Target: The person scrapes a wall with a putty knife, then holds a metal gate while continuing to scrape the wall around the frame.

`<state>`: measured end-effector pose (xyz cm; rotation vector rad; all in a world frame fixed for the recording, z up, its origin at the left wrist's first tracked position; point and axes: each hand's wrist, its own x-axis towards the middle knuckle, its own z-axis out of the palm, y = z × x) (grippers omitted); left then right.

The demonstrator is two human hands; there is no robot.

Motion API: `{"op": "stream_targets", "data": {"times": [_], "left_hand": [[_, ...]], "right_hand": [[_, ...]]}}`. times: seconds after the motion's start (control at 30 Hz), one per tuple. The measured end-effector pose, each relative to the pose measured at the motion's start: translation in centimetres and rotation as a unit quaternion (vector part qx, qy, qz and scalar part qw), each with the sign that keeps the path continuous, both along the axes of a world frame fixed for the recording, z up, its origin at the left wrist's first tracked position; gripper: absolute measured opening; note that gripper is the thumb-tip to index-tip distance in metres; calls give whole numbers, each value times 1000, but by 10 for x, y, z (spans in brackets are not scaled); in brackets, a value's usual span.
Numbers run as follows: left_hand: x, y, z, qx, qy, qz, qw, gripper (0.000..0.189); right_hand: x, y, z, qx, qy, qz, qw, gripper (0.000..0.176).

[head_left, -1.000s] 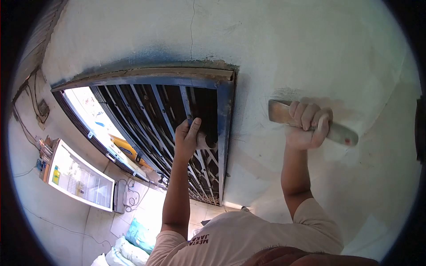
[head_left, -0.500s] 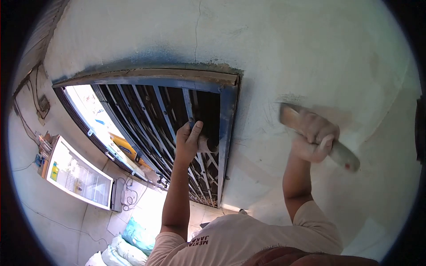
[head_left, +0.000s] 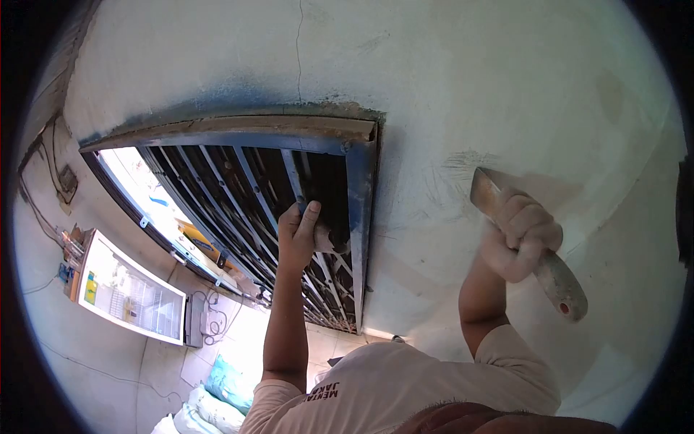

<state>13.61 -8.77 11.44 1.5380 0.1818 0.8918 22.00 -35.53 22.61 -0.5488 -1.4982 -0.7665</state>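
My right hand is closed round a scraper. The scraper's worn, rust-marked blade points up and left near dark scratch marks on the pale wall. Below my fist, its grey handle sticks out towards the lower right. My left hand is closed in front of the blue folding metal gate, thumb up. A small pale brownish piece shows beside its fingers, too unclear to name.
A blue frame edges the gate, and a crack runs up the wall above it. At the left are a white-framed glass case, cables and a wall box. White sacks lie at the bottom left.
The scraper has tilted, its handle end swinging downward and its blade shifting slightly right. The gate and my left hand appear a little further left in view.
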Motion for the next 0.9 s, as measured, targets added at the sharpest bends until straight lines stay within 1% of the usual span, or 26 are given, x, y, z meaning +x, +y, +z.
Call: {"op": "stream_targets", "data": {"times": [0.07,0.17,0.27,0.37,0.47,0.53,0.6,0.7,0.73,0.8,0.83,0.87,0.9], "left_hand": [[0,-2,3,-13,1,-3,1000,31],[3,1,-1,-9,-5,-7,1000,32],[3,1,2,-23,-2,-20,1000,32],[5,3,-1,-19,-14,-24,999,31],[5,3,-1,-12,-22,-28,999,30],[5,3,2,-9,-22,-31,999,30],[3,4,1,-9,-18,-36,999,29],[0,-1,9,-3,-9,-26,1000,28],[0,0,6,2,-6,-22,1000,28],[2,6,-4,-11,-4,-46,999,28],[2,8,-7,-17,-5,-58,998,28],[0,8,-7,2,-6,-50,999,28],[0,6,-6,-3,-6,-50,999,28]], "right_hand": [[11,7,-2,-31,28,-35,999,33],[2,-2,1,8,55,-4,998,34],[-16,-24,3,119,18,17,993,34],[-30,-45,7,45,-38,45,997,34],[-25,-23,4,139,7,21,990,34],[-7,-3,-4,137,47,-80,986,33],[16,13,-6,-23,41,-34,998,30],[19,15,-9,-26,7,28,999,28],[17,14,-8,-34,38,45,998,26],[9,11,0,-47,97,75,991,25],[5,5,3,-69,111,65,989,25],[1,-2,7,-91,122,56,987,24],[-1,-8,11,-112,130,49,984,24]]}}
